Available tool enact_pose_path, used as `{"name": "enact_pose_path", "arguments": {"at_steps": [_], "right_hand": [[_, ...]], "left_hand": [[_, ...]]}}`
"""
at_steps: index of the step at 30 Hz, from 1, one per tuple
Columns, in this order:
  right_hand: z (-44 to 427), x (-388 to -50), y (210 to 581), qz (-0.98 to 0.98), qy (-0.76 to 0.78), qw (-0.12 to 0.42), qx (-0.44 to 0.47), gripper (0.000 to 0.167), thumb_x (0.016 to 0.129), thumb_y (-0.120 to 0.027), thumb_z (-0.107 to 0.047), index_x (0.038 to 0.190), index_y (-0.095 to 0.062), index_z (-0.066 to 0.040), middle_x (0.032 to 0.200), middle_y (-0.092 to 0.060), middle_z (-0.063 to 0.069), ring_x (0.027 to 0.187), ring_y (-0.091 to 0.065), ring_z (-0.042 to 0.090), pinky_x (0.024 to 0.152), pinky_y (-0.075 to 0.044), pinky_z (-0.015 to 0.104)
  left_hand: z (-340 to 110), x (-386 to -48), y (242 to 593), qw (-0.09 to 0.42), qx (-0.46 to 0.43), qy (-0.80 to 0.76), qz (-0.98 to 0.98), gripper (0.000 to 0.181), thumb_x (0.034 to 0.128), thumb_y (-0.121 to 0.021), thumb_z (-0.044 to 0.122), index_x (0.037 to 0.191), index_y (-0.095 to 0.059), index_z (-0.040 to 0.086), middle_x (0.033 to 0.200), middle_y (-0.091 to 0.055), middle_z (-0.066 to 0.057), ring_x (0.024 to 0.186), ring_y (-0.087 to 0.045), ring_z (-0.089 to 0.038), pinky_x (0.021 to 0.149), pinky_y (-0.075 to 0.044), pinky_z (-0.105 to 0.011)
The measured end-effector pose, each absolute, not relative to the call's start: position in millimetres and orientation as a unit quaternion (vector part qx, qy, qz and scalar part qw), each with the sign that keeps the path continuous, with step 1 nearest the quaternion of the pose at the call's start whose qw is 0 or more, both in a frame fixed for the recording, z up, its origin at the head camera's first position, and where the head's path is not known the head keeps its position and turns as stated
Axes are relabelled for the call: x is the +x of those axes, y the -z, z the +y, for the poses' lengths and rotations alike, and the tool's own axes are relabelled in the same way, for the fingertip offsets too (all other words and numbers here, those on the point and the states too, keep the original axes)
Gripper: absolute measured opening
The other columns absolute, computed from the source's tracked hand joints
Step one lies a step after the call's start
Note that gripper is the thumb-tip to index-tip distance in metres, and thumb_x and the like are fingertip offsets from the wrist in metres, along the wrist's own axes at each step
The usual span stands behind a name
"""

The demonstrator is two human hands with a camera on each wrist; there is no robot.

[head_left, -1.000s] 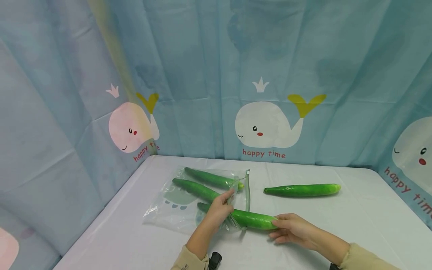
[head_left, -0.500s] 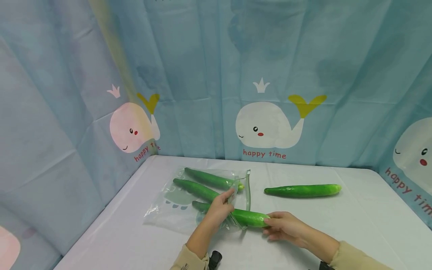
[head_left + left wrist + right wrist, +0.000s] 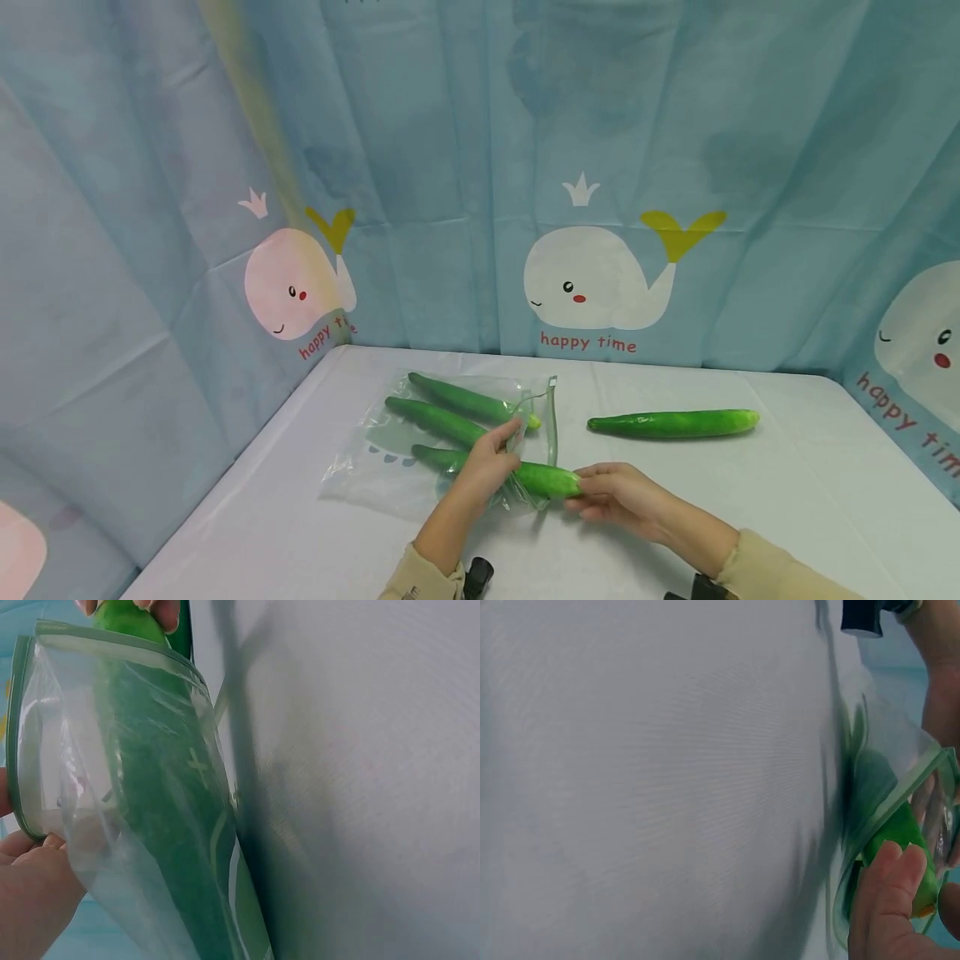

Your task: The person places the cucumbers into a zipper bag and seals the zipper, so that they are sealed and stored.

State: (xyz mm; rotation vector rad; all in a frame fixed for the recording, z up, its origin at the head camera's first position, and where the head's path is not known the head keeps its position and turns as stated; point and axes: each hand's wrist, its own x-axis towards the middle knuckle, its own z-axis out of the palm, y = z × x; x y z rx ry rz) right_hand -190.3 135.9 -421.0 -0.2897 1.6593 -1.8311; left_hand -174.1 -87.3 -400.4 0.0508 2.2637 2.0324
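Observation:
A clear zip bag (image 3: 352, 475) with a green edge lies on the table, its mouth facing right. Two green cucumbers (image 3: 468, 398) (image 3: 431, 418) are inside it. My left hand (image 3: 483, 467) pinches the bag's mouth edge; in the left wrist view the left hand (image 3: 37, 889) holds that rim apart. A third cucumber (image 3: 550, 481) lies mostly within the bag, its light tip sticking out of the mouth. My right hand (image 3: 618, 500) grips that tip between thumb and fingers, and in the right wrist view the right hand (image 3: 900, 915) is close to the bag's rim.
Another cucumber (image 3: 672, 423) lies on the white table (image 3: 787, 492), right of the bag. A blue curtain (image 3: 450, 275) with printed whales stands behind and at the sides of the table.
My right hand has moved left, and the cucumber it grips has slid farther into the bag. The left hand has stayed in place at the bag's edge.

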Motion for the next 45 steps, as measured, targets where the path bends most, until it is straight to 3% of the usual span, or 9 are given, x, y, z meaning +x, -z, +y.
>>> {"name": "enact_pose_path", "arguments": {"at_steps": [9, 25, 30, 36, 42, 45], "right_hand": [[129, -190, 417, 0.624, 0.707, 0.32, -0.092, 0.045, 0.095, -0.051, -0.003, 0.128, -0.04, 0.026, 0.1, -0.068, 0.016, 0.09, -0.069, 0.018, 0.081, -0.055, 0.028], [107, -193, 419, 0.63, 0.706, 0.313, -0.081, 0.047, 0.091, -0.041, 0.003, 0.131, -0.036, 0.028, 0.107, -0.066, 0.022, 0.094, -0.068, 0.021, 0.081, -0.055, 0.028], [100, -195, 421, 0.638, 0.699, 0.312, -0.078, 0.048, 0.089, -0.041, 0.005, 0.13, -0.034, 0.029, 0.114, -0.06, 0.031, 0.101, -0.066, 0.03, 0.085, -0.054, 0.032], [90, -198, 424, 0.636, 0.692, 0.329, -0.09, 0.053, 0.088, -0.034, 0.006, 0.133, -0.024, 0.031, 0.133, -0.039, 0.046, 0.118, -0.055, 0.043, 0.094, -0.049, 0.039], [79, -202, 426, 0.613, 0.702, 0.35, -0.096, 0.056, 0.084, -0.029, 0.012, 0.136, -0.019, 0.03, 0.139, -0.026, 0.049, 0.128, -0.038, 0.052, 0.105, -0.034, 0.052], [75, -203, 428, 0.609, 0.699, 0.362, -0.096, 0.058, 0.083, -0.027, 0.012, 0.138, -0.018, 0.028, 0.141, -0.021, 0.048, 0.132, -0.031, 0.053, 0.107, -0.033, 0.049]], "left_hand": [[-88, -173, 400, 0.046, 0.023, -0.667, 0.744, 0.069, 0.0792, -0.049, -0.009, 0.147, -0.037, -0.003, 0.154, -0.029, -0.021, 0.142, -0.02, -0.044, 0.111, -0.024, -0.055], [-87, -172, 401, 0.039, 0.028, -0.664, 0.747, 0.068, 0.0784, -0.048, -0.009, 0.145, -0.038, -0.006, 0.153, -0.03, -0.022, 0.142, -0.02, -0.043, 0.111, -0.024, -0.053], [-86, -173, 403, 0.038, 0.03, -0.667, 0.743, 0.068, 0.0771, -0.048, -0.009, 0.145, -0.037, -0.008, 0.152, -0.03, -0.024, 0.142, -0.02, -0.043, 0.112, -0.023, -0.053], [-85, -174, 404, 0.043, 0.027, -0.669, 0.742, 0.07, 0.0757, -0.047, -0.009, 0.145, -0.037, -0.008, 0.153, -0.03, -0.024, 0.142, -0.02, -0.043, 0.113, -0.021, -0.053], [-85, -175, 405, 0.049, 0.021, -0.667, 0.743, 0.07, 0.0765, -0.047, -0.009, 0.146, -0.037, -0.006, 0.153, -0.029, -0.023, 0.142, -0.019, -0.043, 0.112, -0.022, -0.053], [-85, -174, 405, 0.049, 0.019, -0.667, 0.743, 0.07, 0.0764, -0.048, -0.01, 0.145, -0.038, -0.005, 0.153, -0.03, -0.023, 0.141, -0.021, -0.043, 0.112, -0.023, -0.053]]}}
